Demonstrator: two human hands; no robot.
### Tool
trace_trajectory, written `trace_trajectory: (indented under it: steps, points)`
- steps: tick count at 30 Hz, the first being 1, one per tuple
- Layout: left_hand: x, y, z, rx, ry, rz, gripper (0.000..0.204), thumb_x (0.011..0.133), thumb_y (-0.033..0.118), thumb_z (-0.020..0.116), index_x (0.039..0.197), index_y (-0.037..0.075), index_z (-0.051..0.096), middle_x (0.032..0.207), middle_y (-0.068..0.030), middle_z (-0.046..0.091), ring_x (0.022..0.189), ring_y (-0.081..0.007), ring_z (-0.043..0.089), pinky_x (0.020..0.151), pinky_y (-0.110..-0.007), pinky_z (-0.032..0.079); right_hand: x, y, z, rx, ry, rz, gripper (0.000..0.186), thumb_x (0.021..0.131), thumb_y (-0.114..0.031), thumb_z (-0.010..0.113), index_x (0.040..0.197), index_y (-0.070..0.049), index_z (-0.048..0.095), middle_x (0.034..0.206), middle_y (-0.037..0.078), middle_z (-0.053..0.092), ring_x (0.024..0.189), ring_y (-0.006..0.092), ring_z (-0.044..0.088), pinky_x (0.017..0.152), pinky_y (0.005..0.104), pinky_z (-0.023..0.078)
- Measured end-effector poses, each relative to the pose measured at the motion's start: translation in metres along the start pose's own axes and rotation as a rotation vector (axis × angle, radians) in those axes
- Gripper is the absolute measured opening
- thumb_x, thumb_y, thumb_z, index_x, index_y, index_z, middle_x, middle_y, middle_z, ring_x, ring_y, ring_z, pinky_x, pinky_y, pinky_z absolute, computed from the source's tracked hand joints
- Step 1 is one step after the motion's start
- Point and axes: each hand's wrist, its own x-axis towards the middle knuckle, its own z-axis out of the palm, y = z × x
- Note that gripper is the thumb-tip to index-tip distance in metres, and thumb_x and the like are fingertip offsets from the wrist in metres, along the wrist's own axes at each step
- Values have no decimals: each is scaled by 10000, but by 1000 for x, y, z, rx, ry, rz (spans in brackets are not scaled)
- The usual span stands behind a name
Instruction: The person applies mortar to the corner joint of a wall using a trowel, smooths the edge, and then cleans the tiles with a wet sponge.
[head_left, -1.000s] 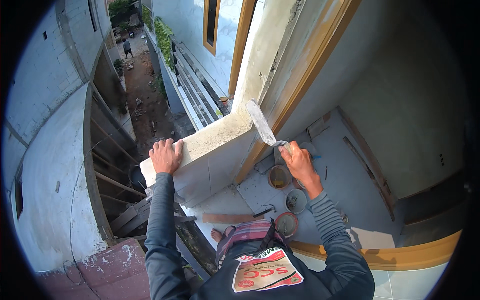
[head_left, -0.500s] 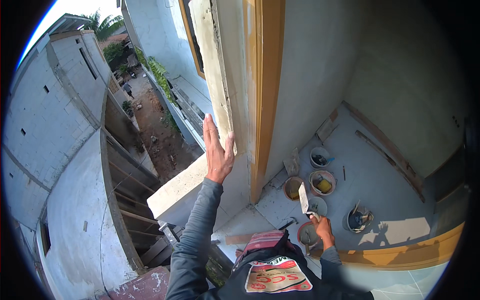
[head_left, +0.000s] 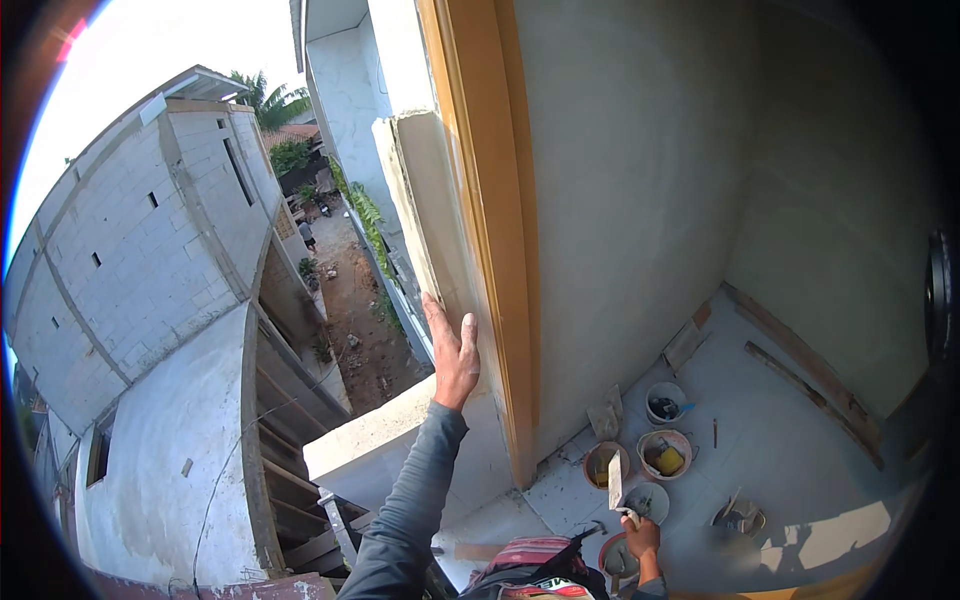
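With fingers spread and palm forward, my left hand (head_left: 455,358) rests against the lower part of a narrow plastered wall edge (head_left: 428,205), which stands upright beside an orange-brown door frame (head_left: 492,220). Just below that hand, a low ledge with a rough cement top (head_left: 370,430) juts out to the left. Down at the lower right, my right hand (head_left: 643,538) is closed around the handle of a trowel (head_left: 615,485). Its flat blade points up and looks smeared with pale mortar. Beneath the trowel is a bucket of grey mix (head_left: 618,555).
Several buckets, one with a yellow sponge (head_left: 667,460), stand on the tiled floor right of the frame. Long wooden boards (head_left: 812,400) lie along the far wall. Left of the ledge is a drop to a dirt alley (head_left: 370,340), where a person (head_left: 307,235) is visible.
The view has tilted upward, bringing the top of the wall edge into sight. My left hand stays against its lower part, thumb more upright. The trowel remains in my right hand.
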Motion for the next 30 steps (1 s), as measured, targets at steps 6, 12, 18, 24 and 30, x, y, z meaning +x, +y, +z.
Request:
trace_trajectory:
  steps: [6, 12, 18, 24, 30]
  points:
    - [84, 59, -26, -1, 56, 208, 818, 1023, 356, 480, 1545, -72, 17, 1631, -255, 24, 1527, -335, 19, 1231, -393, 59, 20, -68, -33, 132, 36, -226, 394, 874, -346, 667, 859, 44, 616, 764, 238, 641, 751, 411, 640, 692, 468, 499]
    - [74, 45, -13, 24, -4, 194, 831, 1006, 338, 512, 1543, -75, 32, 1625, -269, 11, 1527, -337, -5, 1231, -400, 69, 23, -179, -88, 736, -246, -345, 254, 972, -267, 593, 938, -16, 601, 650, 7, 554, 512, 65, 511, 464, 247, 419]
    - [67, 40, -9, 118, 37, 284, 847, 984, 307, 566, 1557, -39, 47, 1617, -282, 56, 1521, -371, 37, 1223, -420, 122, 13, -353, -174, 494, -17, -935, 247, 998, -219, 593, 1036, 26, 586, 635, 84, 559, 494, 149, 525, 492, 316, 433]
    - [43, 31, -20, 213, -19, 332, 814, 947, 237, 609, 1550, -36, 135, 1581, -322, 145, 1483, -468, 134, 1206, -483, 163, 2, -513, -242, 114, 271, -1147, 347, 1012, -279, 572, 879, 40, 548, 570, 162, 517, 479, 268, 501, 506, 393, 428]
    - [4, -10, -42, 165, -110, 88, 704, 974, 233, 572, 1529, -33, 232, 1599, -281, 141, 1497, -444, 103, 1203, -515, 153, 10, -536, -218, -333, 231, -1007, 434, 1019, -340, 518, 888, 71, 565, 672, 267, 617, 656, 424, 650, 617, 494, 517]
